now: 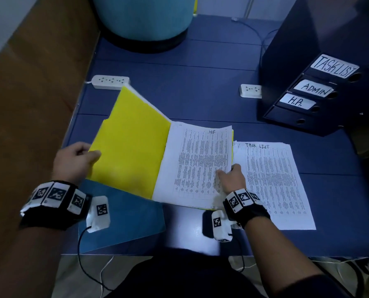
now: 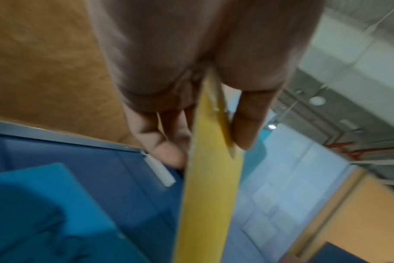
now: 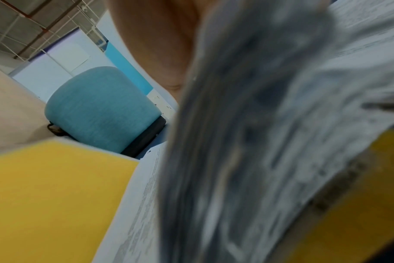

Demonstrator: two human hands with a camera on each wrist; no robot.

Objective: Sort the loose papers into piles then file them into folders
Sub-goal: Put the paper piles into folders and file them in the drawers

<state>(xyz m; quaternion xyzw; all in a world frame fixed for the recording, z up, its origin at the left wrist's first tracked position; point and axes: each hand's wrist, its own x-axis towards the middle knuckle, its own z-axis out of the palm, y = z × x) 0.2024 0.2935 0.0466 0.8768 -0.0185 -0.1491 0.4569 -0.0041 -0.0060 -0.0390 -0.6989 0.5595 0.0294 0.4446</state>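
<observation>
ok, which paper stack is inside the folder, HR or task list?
The HR stack lies in the open yellow folder, under the right hand. The task list stack lies bare on the blue table, right of it.

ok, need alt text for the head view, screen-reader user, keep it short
A person's left hand pinches the open cover of a yellow folder while the right hand grips a stack of printed sheets marked HR lying inside it. A second stack headed TASK LIST lies to the right on the blue table, near dark binders labelled TASKLIST, ADMIN and H.R.
</observation>
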